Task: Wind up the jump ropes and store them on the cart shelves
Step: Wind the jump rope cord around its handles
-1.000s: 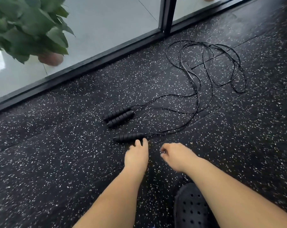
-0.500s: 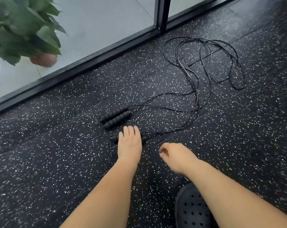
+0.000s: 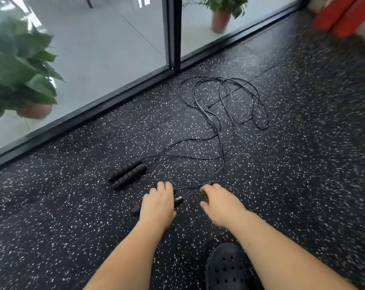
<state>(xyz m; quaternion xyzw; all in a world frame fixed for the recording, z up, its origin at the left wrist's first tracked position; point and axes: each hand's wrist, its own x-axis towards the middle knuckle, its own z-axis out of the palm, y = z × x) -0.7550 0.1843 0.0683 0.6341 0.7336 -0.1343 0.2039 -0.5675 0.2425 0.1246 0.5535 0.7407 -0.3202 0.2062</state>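
Right, nearest at 6 o'clock: black shoe (image 3: 227, 268) on the speckled floor (image 3: 51, 227). Just past it, the left hand (image 3: 157, 206) lies over the near handle (image 3: 178, 200), grip wrapped on it as far as I can judge; the handle's ends poke out at the hand's 9 and 3. The right hand (image 3: 221, 204) sits at 3 o'clock of the left, fingers curled at the cord (image 3: 188, 188); whether its grip pinches it, cannot tell. The paired handles (image 3: 125, 172) lie touching each other at 11 o'clock of the left hand. The loops (image 3: 229, 101) sprawl at 12 to 1 o'clock, overlapping, near the door frame (image 3: 174, 38). Risks: a fast lift could cinch the crossed loops into a knot; strands of both ropes look interlaced, so pulling may tow the paired handles along; slack could snag under the shoe. Cart not in view.
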